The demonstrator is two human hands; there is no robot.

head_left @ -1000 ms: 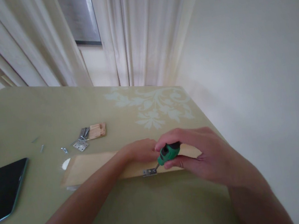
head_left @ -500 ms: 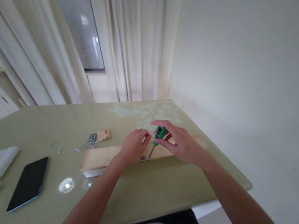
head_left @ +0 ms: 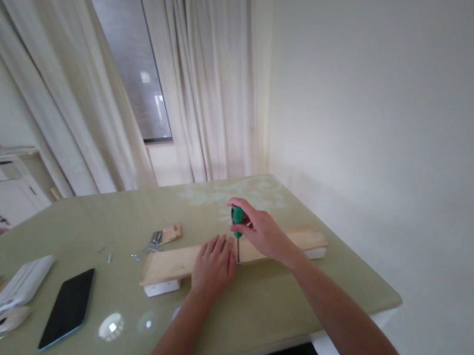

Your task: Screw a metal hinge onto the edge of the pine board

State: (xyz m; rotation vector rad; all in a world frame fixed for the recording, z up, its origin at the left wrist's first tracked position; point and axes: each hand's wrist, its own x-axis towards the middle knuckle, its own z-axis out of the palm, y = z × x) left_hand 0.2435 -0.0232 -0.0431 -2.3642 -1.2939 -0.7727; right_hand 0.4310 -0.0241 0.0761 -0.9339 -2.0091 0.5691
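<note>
A long pale wooden board (head_left: 170, 264) lies across the green table (head_left: 260, 304), resting on white blocks (head_left: 159, 287). My left hand (head_left: 212, 266) lies flat on the board with its fingers stretched out. My right hand (head_left: 260, 232) is closed round a green-handled screwdriver (head_left: 237, 220), held nearly upright with its tip down at the board's near edge, just right of my left fingers. Whatever lies under the tip is too small to make out.
Behind the board lie a small wooden piece (head_left: 171, 233), metal hinges (head_left: 154, 241) and loose screws (head_left: 110, 257). To the left are a black phone (head_left: 67, 307), a white oblong device (head_left: 20, 284) and a white object (head_left: 7, 321). Curtains and a wall stand beyond the table.
The camera has pulled back and up, showing more of the table. The screwdriver has swung from slanted to nearly upright. My left hand now lies flatter on the board.
</note>
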